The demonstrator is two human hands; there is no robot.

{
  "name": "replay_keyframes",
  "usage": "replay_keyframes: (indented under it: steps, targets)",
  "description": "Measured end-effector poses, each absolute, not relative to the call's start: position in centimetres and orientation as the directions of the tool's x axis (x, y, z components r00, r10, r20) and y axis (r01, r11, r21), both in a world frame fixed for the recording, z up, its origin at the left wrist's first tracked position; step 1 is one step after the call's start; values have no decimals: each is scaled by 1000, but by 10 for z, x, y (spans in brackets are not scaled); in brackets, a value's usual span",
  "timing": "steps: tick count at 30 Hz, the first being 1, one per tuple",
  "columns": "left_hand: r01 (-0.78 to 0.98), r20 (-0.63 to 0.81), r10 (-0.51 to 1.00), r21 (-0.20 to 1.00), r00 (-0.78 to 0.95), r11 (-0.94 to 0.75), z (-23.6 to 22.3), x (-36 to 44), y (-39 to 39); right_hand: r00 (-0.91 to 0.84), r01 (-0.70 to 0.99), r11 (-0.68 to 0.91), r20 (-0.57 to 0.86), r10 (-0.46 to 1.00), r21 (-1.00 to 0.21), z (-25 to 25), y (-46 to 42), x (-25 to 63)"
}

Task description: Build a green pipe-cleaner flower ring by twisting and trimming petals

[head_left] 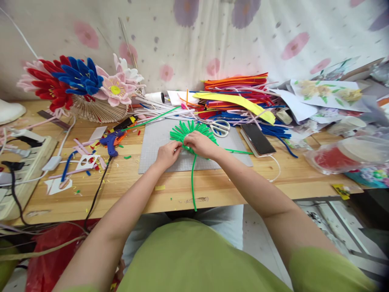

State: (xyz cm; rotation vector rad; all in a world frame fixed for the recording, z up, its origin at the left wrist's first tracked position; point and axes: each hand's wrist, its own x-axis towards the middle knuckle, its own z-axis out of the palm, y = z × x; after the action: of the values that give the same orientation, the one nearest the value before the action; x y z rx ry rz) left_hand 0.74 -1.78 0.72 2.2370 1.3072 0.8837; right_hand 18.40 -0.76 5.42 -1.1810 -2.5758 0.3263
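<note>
A green fan of pipe cleaners spreads out over the grey cutting mat. At its near left edge my left hand pinches the pipe cleaners with thumb and fingers together. My right hand lies over the middle of the fan, its fingers curled onto the green pipe cleaners and hiding part of them. One loose green end hangs down past the table's front edge, and another stretches to the right across the mat. White-handled scissors rest just behind the right hand.
A blue glue gun and scraps lie to the left, near a power strip. Pipe-cleaner flowers stand at the back left. Bundles of coloured pipe cleaners are heaped behind the mat. A phone sits to the right, beside plastic-wrapped items.
</note>
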Motion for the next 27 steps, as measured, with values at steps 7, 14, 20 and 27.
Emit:
replay_keyframes:
  steps: [7,14,20,27]
  targets:
    - [638,278,901,637,333,-433,11,6,-18,-649,658,672,195,735,-340,48,-6,182]
    - [450,102,980,877,173,-171,13,12,-21,-496,715,541,223,839,-444,44,-16,171]
    - [-67,-274,937,953,217,294,17,14,-24,-459,681,551,304,835,-482,34,-21,167]
    - [-102,-340,928,929,152,357,20,16,-26,-443,633,535,305,843,-559,23,-23,163]
